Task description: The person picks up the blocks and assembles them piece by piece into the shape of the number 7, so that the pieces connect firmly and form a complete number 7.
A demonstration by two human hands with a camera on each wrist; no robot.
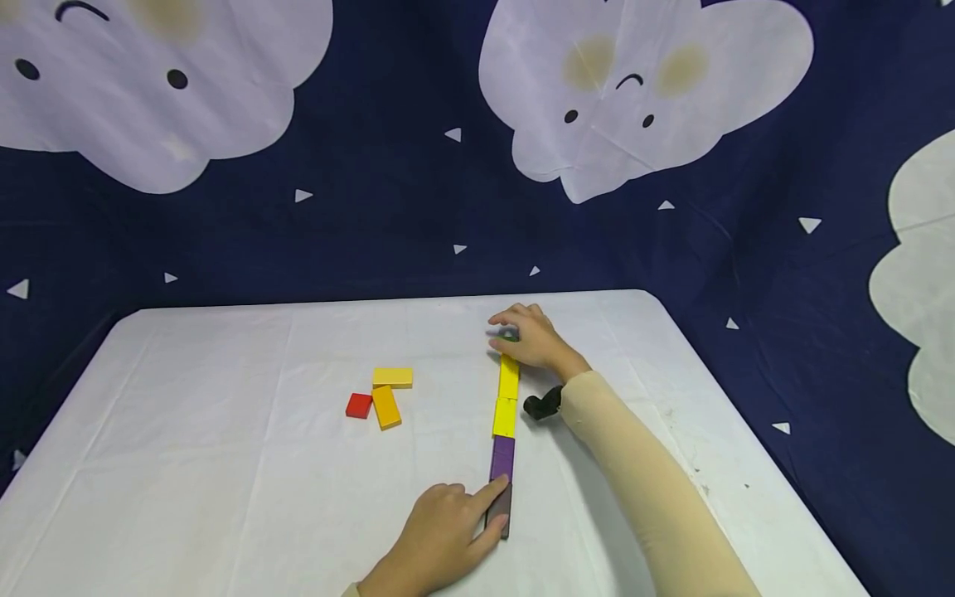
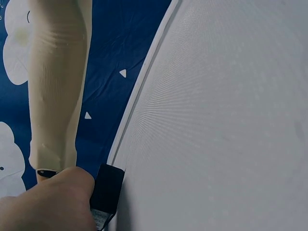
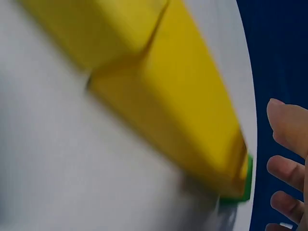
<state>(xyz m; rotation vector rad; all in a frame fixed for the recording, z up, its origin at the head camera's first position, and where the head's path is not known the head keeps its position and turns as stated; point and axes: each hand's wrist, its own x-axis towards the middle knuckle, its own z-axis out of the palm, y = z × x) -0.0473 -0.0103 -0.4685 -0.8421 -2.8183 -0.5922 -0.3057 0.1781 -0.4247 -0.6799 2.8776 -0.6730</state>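
A straight row of blocks runs away from me on the white table. From near to far come a dark grey-brown block [image 1: 498,507], a purple block [image 1: 502,458], two yellow blocks [image 1: 504,417] and a green block [image 3: 245,180]. My left hand [image 1: 442,531] rests at the near end, its extended index finger and thumb touching the dark block. Over the far end is my right hand [image 1: 533,336], thumb and fingers spread around the green block. In the right wrist view those fingers [image 3: 287,173] look apart from it. Something greyish beside the green block is blurred.
Left of the row lie a red block [image 1: 359,405] and two orange-yellow blocks [image 1: 392,378]. The white-covered table [image 1: 186,464] ends at a dark blue cloth [image 1: 373,240] with clouds. A black device [image 1: 543,404] sits at the right wrist, close to the row.
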